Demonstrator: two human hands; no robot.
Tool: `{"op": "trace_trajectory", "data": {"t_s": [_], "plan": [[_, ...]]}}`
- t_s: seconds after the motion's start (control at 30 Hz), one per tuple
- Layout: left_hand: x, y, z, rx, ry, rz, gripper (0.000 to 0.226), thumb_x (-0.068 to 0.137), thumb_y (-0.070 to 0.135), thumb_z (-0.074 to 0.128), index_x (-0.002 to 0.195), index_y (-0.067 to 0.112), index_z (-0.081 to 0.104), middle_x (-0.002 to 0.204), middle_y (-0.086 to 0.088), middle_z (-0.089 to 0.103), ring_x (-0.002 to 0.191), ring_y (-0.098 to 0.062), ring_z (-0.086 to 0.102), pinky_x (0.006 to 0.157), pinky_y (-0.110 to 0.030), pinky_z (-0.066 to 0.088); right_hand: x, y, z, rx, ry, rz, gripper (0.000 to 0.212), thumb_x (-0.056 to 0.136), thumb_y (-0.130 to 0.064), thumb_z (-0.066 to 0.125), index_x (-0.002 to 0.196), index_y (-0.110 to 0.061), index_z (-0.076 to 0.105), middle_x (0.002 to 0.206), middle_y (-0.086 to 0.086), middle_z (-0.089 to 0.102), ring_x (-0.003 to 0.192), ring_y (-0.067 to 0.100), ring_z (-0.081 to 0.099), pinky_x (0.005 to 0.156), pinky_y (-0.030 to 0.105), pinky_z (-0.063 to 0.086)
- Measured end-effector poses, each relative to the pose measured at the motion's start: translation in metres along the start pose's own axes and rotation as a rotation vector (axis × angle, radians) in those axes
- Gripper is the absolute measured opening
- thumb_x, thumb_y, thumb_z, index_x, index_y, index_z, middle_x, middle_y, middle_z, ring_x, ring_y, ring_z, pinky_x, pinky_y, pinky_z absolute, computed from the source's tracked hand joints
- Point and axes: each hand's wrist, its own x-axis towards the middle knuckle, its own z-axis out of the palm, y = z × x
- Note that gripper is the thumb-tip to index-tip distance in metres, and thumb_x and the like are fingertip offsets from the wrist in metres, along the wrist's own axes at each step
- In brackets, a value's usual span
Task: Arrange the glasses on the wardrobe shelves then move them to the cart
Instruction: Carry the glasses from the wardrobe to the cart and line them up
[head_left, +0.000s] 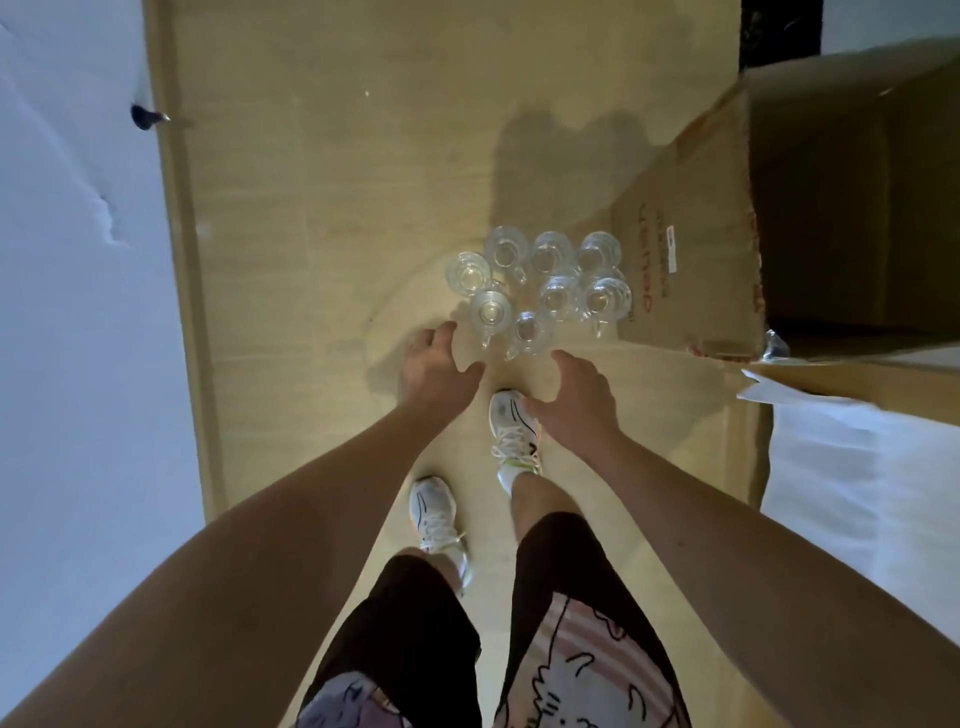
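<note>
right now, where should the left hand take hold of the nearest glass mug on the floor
Probably by its handle. The nearest glass mug stands upright, handle jutting toward the person, so the left hand, hovering open just short of it, could come from the near side and curl round that handle.

Upside-down print on a cardboard box flap

The cardboard box flap (691, 249) carries a red brand word, inverted and too blurred to spell out, with lines of small print and a white label (671, 249) beside it, all illegible. More red marks sit along the flap's torn edge, also unreadable.
</note>
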Motion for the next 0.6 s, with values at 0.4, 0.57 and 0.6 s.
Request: {"op": "trace_trajectory", "data": {"t_s": [0.4, 0.57, 0.6], "plan": [[0.144, -0.081, 0.174, -0.134, 0.124, 0.059, 0.079, 0.079, 0.024, 0.080, 0.148, 0.009, 0.043, 0.140, -0.014, 0.051, 0.130, -0.031, 0.045, 0.101, -0.030, 0.033, 0.199, 0.068, 0.132, 0.131, 0.145, 0.015, 0.090, 0.086, -0.046, 0.075, 0.157, -0.020, 0.026, 0.151, 0.013, 0.041, 0.139, 0.032, 0.040, 0.110, 0.047, 0.040], [0.207, -0.111, 0.218, -0.108, 0.214, 0.149, 0.091, 0.072, 0.020, 0.085, 0.147, 0.000, 0.039, 0.136, -0.020, 0.052, 0.126, -0.037, 0.046, 0.104, -0.039, 0.034, 0.270, 0.077, 0.176, 0.158, 0.287, 0.053, 0.112, 0.079, -0.048, 0.081, 0.159, -0.023, 0.007, 0.163, 0.017, 0.012, 0.145, 0.040, 0.025, 0.115, 0.051, 0.029], [0.219, -0.118, 0.224, -0.089, 0.222, 0.181, 0.093, 0.069, 0.019, 0.087, 0.147, 0.000, 0.039, 0.134, -0.020, 0.053, 0.125, -0.038, 0.047, 0.104, -0.041, 0.036, 0.283, 0.077, 0.184, 0.160, 0.301, 0.060, 0.116, 0.077, -0.047, 0.084, 0.159, -0.023, 0.005, 0.162, 0.018, 0.011, 0.143, 0.041, 0.026, 0.114, 0.052, 0.029]]}}
